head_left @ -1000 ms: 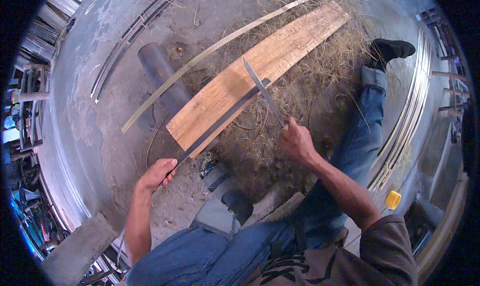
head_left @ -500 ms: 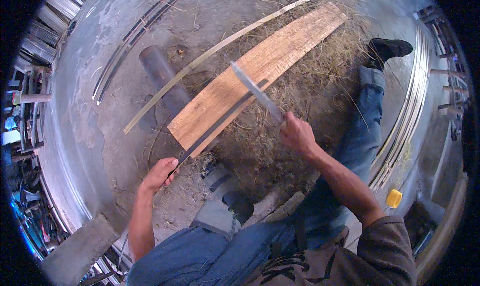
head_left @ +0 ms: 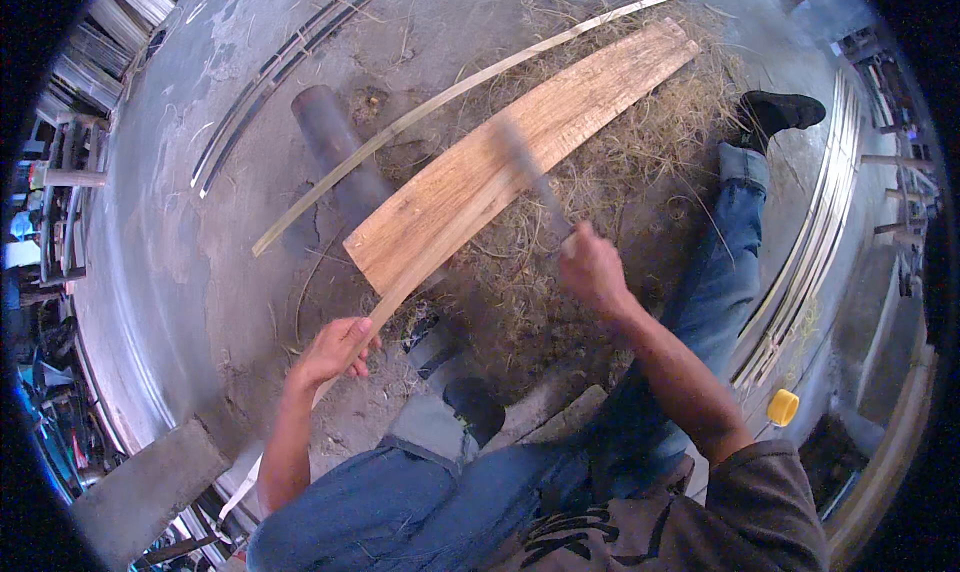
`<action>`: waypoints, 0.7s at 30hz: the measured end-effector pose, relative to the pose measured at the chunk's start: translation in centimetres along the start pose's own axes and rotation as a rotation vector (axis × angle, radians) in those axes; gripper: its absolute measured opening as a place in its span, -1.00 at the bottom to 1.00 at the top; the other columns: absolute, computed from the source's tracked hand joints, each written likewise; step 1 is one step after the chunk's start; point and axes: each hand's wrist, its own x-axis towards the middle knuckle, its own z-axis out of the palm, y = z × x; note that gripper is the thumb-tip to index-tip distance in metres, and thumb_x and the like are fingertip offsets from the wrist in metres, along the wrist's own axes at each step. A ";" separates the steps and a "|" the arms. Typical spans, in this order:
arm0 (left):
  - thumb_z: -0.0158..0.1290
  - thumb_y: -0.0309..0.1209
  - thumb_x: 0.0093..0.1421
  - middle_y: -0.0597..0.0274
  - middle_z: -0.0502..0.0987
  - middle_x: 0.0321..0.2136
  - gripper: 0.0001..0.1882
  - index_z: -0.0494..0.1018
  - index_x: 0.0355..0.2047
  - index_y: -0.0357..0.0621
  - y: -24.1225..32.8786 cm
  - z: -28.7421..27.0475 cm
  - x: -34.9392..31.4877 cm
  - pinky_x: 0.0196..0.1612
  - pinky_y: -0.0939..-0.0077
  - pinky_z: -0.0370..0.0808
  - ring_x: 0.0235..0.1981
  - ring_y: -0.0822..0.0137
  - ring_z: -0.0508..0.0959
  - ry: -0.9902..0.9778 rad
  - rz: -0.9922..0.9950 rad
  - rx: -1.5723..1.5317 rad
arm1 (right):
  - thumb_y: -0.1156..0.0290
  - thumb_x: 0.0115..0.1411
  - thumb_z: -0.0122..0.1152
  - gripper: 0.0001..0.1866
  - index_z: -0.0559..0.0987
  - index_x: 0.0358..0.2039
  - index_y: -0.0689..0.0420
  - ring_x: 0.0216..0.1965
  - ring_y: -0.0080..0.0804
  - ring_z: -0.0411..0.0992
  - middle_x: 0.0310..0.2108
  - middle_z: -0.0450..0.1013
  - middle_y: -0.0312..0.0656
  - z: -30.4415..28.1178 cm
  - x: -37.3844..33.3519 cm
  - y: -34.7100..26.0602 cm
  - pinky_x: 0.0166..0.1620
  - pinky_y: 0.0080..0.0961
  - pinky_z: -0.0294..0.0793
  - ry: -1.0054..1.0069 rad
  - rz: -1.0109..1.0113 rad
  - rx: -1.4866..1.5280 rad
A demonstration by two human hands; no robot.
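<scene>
My left hand [head_left: 338,354] is closed round the near end of a narrow pale strip [head_left: 402,290], which looks like split bamboo or cane. The strip runs up along the near edge of a long wooden board [head_left: 590,90], and a pale length trails below the hand. In my right hand [head_left: 597,270] is the handle of a knife [head_left: 534,174]. Its blade, smeared by motion, reaches across the board's middle over the line of the strip. Where the strip's far end lies is hard to make out against the wood.
Beneath the board lies a dark cylinder [head_left: 335,132]. A long pale strip [head_left: 480,77] stretches behind the board. Shavings [head_left: 590,197] cover the ground between my legs. Dark strips [head_left: 260,82] lie far left, a bundle of strips [head_left: 815,242] right, near a yellow ring-shaped object [head_left: 783,407].
The strip in my left hand showed a dark face before and now shows a pale one. My left hand has shifted slightly right. The knife blade has swung a little, now blurred.
</scene>
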 end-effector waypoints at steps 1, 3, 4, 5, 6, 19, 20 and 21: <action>-0.27 0.08 0.23 0.23 0.40 -0.65 -0.43 0.40 -0.44 -0.24 0.0 0.2 0.1 -0.65 0.63 0.40 -0.70 0.41 0.49 0.028 -0.004 -0.017 | 0.39 -0.04 0.07 -0.77 0.29 -0.39 0.20 -0.43 0.14 0.42 -0.51 0.43 0.10 -0.8 0.3 -0.2 -0.34 -0.04 0.39 0.091 0.050 0.046; -0.25 0.05 0.23 0.23 0.40 -0.66 -0.46 0.40 -0.42 -0.23 0.2 0.7 0.1 -0.64 0.62 0.40 -0.69 0.40 0.49 0.106 0.019 -0.013 | 0.41 -0.05 0.08 -0.75 0.31 -0.36 0.21 -0.42 0.14 0.42 -0.52 0.43 0.11 -0.9 -0.8 -1.2 -0.33 -0.04 0.39 -0.051 0.011 -0.035; -0.24 0.04 0.23 0.23 0.40 -0.66 -0.48 0.40 -0.42 -0.22 0.4 1.0 0.0 -0.63 0.59 0.39 -0.68 0.39 0.49 0.156 0.046 0.006 | 0.42 -0.06 0.08 -0.74 0.31 -0.35 0.22 -0.41 0.15 0.42 -0.52 0.43 0.11 -1.0 -1.1 -1.4 -0.33 -0.04 0.39 -0.118 -0.004 -0.078; -0.23 0.02 0.24 0.24 0.39 -0.67 -0.50 0.40 -0.41 -0.21 0.5 1.2 0.0 -0.62 0.57 0.38 -0.67 0.39 0.48 0.206 0.072 0.026 | 0.42 -0.07 0.09 -0.73 0.32 -0.34 0.23 -0.41 0.16 0.41 -0.51 0.43 0.12 -1.3 -0.7 -1.0 -0.33 -0.05 0.39 -0.061 0.052 -0.071; -0.23 0.02 0.24 0.24 0.39 -0.68 -0.51 0.40 -0.42 -0.20 -0.1 1.4 0.0 -0.61 0.54 0.36 -0.66 0.39 0.47 0.292 0.159 0.137 | 0.42 -0.07 0.10 -0.71 0.32 -0.32 0.23 -0.40 0.17 0.41 -0.51 0.44 0.12 -1.5 0.0 -0.4 -0.33 -0.05 0.39 -0.012 0.099 -0.060; -0.32 0.05 0.25 0.31 0.28 -0.76 -0.40 0.32 -0.66 -0.21 -0.4 1.8 1.5 -0.54 0.47 0.25 -0.66 0.41 0.30 0.105 0.129 0.150 | 0.38 0.04 0.00 -0.82 0.32 -0.33 0.13 -0.57 -0.08 0.46 -0.56 0.42 -0.11 3.3 -3.4 -6.3 -0.49 -0.16 0.46 -0.033 -0.235 0.079; -0.31 0.05 0.25 0.29 0.28 -0.76 -0.40 0.32 -0.66 -0.21 -1.3 2.2 1.3 -0.53 0.46 0.25 -0.65 0.39 0.30 0.124 0.129 0.167 | 0.40 0.05 -0.02 -0.85 0.32 -0.35 0.15 -0.57 -0.09 0.46 -0.56 0.42 -0.10 4.1 -5.5 -7.6 -0.49 -0.17 0.47 -0.155 -0.343 0.025; -0.31 0.05 0.25 0.26 0.28 -0.75 -0.41 0.31 -0.66 -0.21 -2.0 2.8 0.8 -0.53 0.44 0.26 -0.65 0.37 0.31 0.198 0.144 0.254 | 0.42 0.06 -0.04 -0.87 0.31 -0.38 0.17 -0.58 -0.09 0.46 -0.55 0.42 -0.10 4.1 -7.3 -8.8 -0.49 -0.17 0.48 -0.282 -0.448 -0.022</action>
